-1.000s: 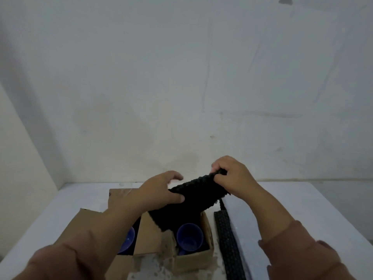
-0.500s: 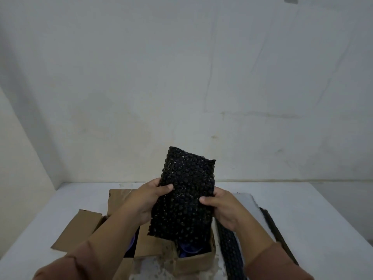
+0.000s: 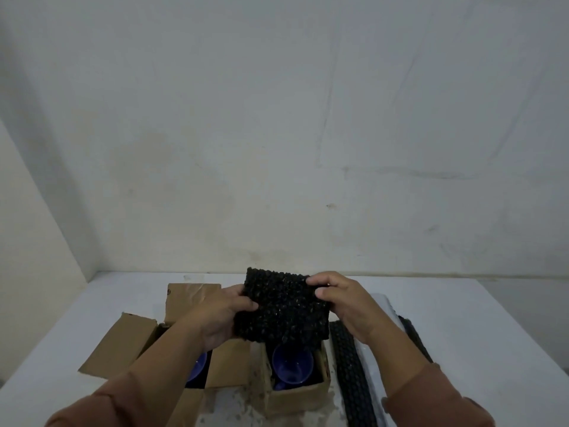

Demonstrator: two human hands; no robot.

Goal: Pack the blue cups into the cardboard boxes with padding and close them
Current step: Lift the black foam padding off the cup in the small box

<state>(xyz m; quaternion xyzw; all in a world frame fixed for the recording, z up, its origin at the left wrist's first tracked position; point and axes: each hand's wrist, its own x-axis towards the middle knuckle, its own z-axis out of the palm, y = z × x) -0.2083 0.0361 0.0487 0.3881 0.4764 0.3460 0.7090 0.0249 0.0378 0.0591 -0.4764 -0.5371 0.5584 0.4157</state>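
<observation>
Two-handed hold on black padding (image 3: 281, 306), lifted over the right box (image 3: 295, 396): left hand (image 3: 220, 318) curled round its left edge, right hand (image 3: 341, 300) pinching the top right corner. Below, blue cup (image 3: 292, 363) upright in that box; second cup (image 3: 197, 366) half hidden in the left box (image 3: 123, 343), flaps open. Padding strip (image 3: 352, 380) flat on the table (image 3: 477, 318), just beside the right box.

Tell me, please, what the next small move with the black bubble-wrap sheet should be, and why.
Probably lower the black bubble-wrap sheet into the open brown cardboard box directly beneath it. The left hand and right hand grip its sides, it hangs just above the box, and the blue plastic cup inside has no padding over its mouth.
</observation>
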